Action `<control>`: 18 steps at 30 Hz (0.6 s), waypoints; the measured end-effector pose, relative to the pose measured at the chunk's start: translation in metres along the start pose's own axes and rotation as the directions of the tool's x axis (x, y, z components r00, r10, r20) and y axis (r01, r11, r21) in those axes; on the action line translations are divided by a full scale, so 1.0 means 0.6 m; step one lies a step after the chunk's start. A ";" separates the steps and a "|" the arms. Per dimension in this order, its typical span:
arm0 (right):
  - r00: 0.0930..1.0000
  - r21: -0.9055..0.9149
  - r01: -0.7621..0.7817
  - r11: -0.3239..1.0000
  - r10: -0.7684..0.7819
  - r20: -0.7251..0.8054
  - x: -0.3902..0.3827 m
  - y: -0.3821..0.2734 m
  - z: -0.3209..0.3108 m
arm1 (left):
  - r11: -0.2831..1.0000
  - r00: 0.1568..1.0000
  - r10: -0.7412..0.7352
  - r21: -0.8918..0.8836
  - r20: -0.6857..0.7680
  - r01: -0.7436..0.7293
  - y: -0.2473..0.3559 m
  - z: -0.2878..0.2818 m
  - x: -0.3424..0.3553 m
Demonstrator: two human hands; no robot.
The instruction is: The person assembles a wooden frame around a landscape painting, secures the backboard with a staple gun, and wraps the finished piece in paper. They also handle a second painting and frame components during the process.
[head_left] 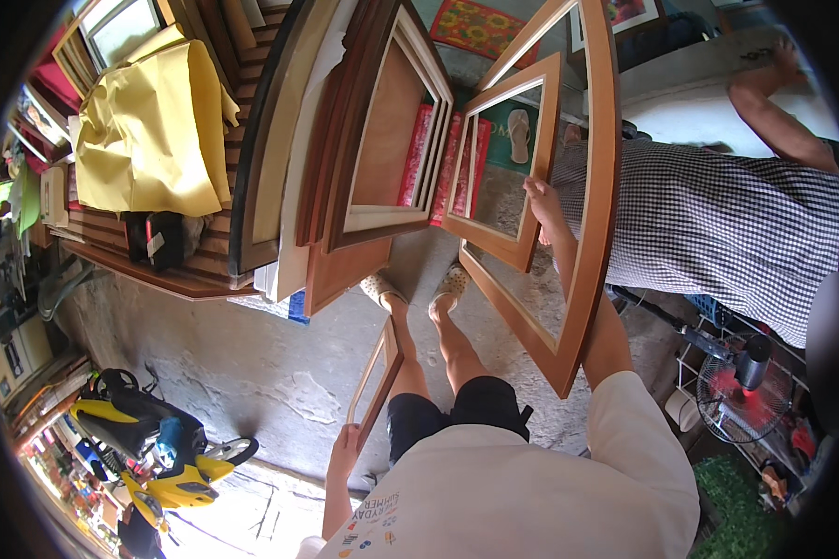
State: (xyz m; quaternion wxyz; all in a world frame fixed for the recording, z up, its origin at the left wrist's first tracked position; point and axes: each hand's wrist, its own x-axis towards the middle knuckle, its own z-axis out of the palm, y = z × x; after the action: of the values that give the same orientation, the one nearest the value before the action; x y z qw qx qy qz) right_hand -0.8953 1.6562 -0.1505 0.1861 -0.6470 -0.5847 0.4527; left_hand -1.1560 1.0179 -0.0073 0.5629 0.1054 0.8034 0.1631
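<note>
Your left hand (344,447) grips a small frame (383,377), right hand (545,205) a mid-sized frame (488,241); grey floor (261,373), motorbike (172,466) near left.

1 head-worn fisheye view looked steeply downward. The white shirt (522,494) sat nearest, the concrete floor (280,373) farther below.

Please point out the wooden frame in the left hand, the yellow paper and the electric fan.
Wooden frame (378,396) in the left hand (343,451), head view: its side bar.
Yellow paper (151,135), head view: its broad face.
Electric fan (732,395), head view: its round wire cage.
</note>
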 end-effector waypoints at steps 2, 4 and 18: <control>0.999 0.008 -0.043 0.999 0.043 0.002 -0.003 -0.002 -0.005 | 0.999 0.999 -0.048 -0.008 0.011 0.048 -0.002 0.001 0.005; 0.995 0.017 -0.101 0.995 0.102 -0.007 -0.010 -0.017 -0.002 | 0.999 0.999 -0.039 -0.002 -0.002 0.039 0.026 0.006 -0.002; 0.996 -0.127 -0.086 0.988 0.090 0.026 -0.016 -0.028 -0.002 | 0.999 0.999 -0.024 0.023 -0.044 0.025 0.040 0.012 0.003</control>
State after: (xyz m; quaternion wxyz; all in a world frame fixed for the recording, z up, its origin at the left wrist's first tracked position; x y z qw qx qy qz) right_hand -0.9034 1.6515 -0.1334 0.1155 -0.6753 -0.5857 0.4331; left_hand -1.1504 1.0419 -0.0018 0.5460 0.0985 0.8185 0.1490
